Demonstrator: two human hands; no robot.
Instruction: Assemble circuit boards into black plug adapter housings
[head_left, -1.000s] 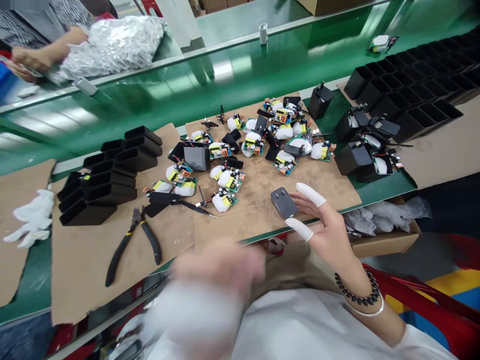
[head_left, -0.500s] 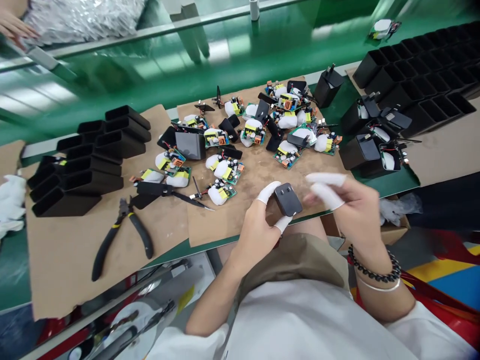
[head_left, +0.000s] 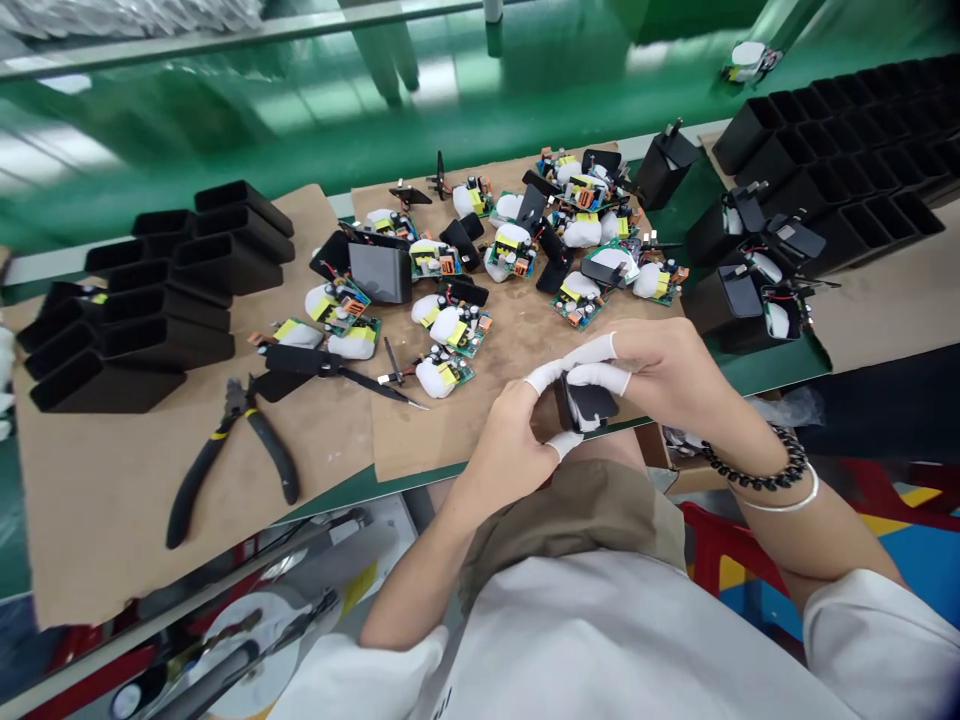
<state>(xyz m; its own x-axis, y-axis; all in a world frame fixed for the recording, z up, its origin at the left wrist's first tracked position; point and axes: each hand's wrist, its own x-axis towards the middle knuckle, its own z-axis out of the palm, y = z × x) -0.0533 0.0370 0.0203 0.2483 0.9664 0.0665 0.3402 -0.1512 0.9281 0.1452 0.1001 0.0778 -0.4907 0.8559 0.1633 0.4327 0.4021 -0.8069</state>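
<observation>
Both hands meet over the near edge of the cardboard sheet (head_left: 322,440). My left hand (head_left: 510,445) pinches a small black plug cover (head_left: 589,405) between its white-capped thumb and forefinger. My right hand (head_left: 660,375) closes on the same cover from above with capped fingers. Just beyond lies a heap of small green circuit boards (head_left: 450,330) with white padding, mixed with more black cover pieces.
Black open housings (head_left: 150,310) are stacked at the left, and more housings (head_left: 832,160) stand in rows at the right. Black-handled pliers (head_left: 225,450) and a thin pointed tool (head_left: 360,380) lie on the cardboard. A green conveyor (head_left: 375,120) runs behind.
My left hand came up from my lap and took the cover that lay by my right hand. My right hand then closed on it too, and both drew it nearer.
</observation>
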